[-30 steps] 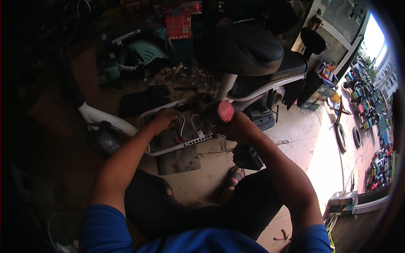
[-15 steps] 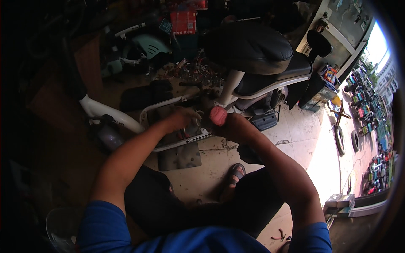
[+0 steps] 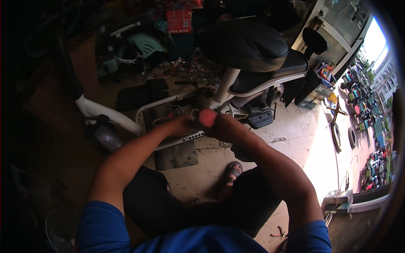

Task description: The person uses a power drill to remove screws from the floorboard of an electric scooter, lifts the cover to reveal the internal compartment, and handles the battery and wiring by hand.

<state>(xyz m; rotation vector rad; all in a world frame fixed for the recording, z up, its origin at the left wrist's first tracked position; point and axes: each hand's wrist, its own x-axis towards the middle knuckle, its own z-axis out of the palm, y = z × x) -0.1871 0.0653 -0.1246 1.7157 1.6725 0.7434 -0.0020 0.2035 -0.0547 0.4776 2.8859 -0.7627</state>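
A white-framed electric scooter [image 3: 110, 116] stands across in front of me, its footboard bay uncovered and pale wires [image 3: 163, 119] showing inside. My right hand [image 3: 228, 127] is closed round a red-backed cordless power driver [image 3: 207, 118], held over the bay below the seat post; its dark base [image 3: 242, 153] shows under my wrist. Close against the driver's left side is my left hand [image 3: 184, 125], fingers curled in over the bay. Shade and the driver hide its fingertips and whatever they pinch. The driver's tip is out of sight.
A black seat [image 3: 244, 46] overhangs the bay. Beneath the frame lies a dark mat [image 3: 177, 156]. Red-handled pliers [image 3: 277, 232] rest on the floor at lower right. Tyres [image 3: 336, 137] lie by the sunlit doorway; a jumble of parts [image 3: 185, 67] and a red box [image 3: 179, 21] are behind.
The driver and my right hand have shifted slightly left and down, toward my left hand. My left hand has moved right, close to the driver. The whole view has shifted a little.
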